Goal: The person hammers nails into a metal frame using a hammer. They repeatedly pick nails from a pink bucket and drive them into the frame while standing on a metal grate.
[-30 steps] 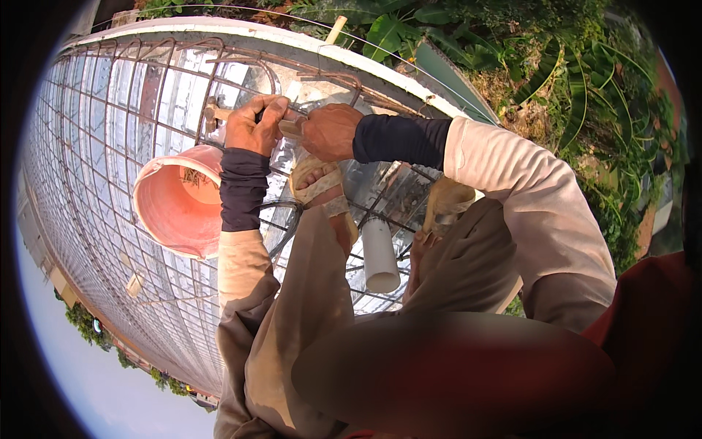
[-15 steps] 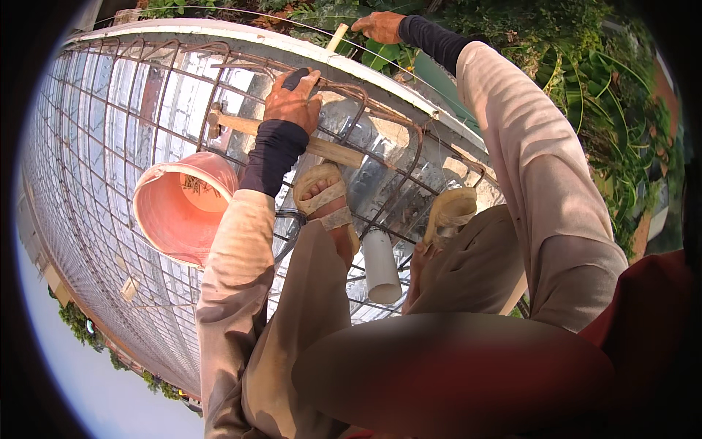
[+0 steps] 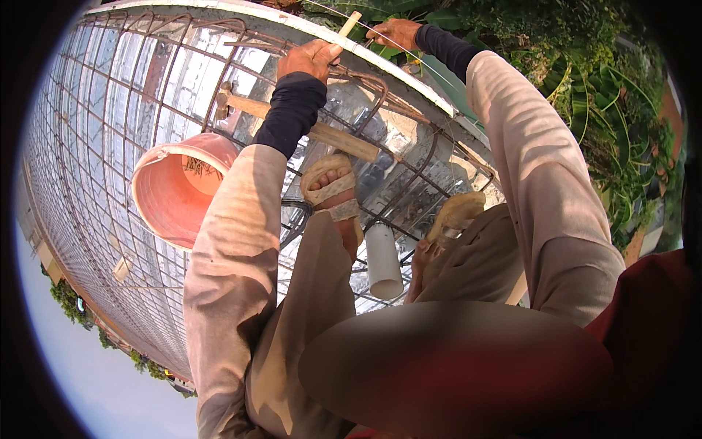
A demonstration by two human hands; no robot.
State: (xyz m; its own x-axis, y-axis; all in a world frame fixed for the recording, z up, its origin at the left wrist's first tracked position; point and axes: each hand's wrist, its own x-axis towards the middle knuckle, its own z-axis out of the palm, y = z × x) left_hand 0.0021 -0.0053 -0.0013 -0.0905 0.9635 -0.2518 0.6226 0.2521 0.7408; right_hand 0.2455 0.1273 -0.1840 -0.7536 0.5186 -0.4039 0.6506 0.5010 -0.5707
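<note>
My left hand [image 3: 307, 60] is at the inner edge of the white-topped border [image 3: 395, 62], fingers bent and thumb towards the right. Whatever is under those fingers is hidden. Past the border, my right hand [image 3: 395, 33] is closed beside a thin taut line [image 3: 344, 16]; I cannot make out what it pinches. Between the two hands a short light wooden stick [image 3: 350, 23] stands up at the border. Below my left wrist, a hammer [image 3: 344, 139] with a wooden handle lies across the rebar grid [image 3: 139, 80], its middle covered by my forearm.
A pinkish-orange bucket [image 3: 164, 194], tipped towards me with some small thin pieces inside, rests on the grid at left. A white pipe [image 3: 382, 263] stands between my sandalled feet. Bent rebar [image 3: 384, 91] runs along the border. Green plants [image 3: 556, 88] grow beyond it.
My left hand has moved from the rebar by the hammer up and right to the border. My right hand has shifted slightly right and down, with its fingers still closed.
</note>
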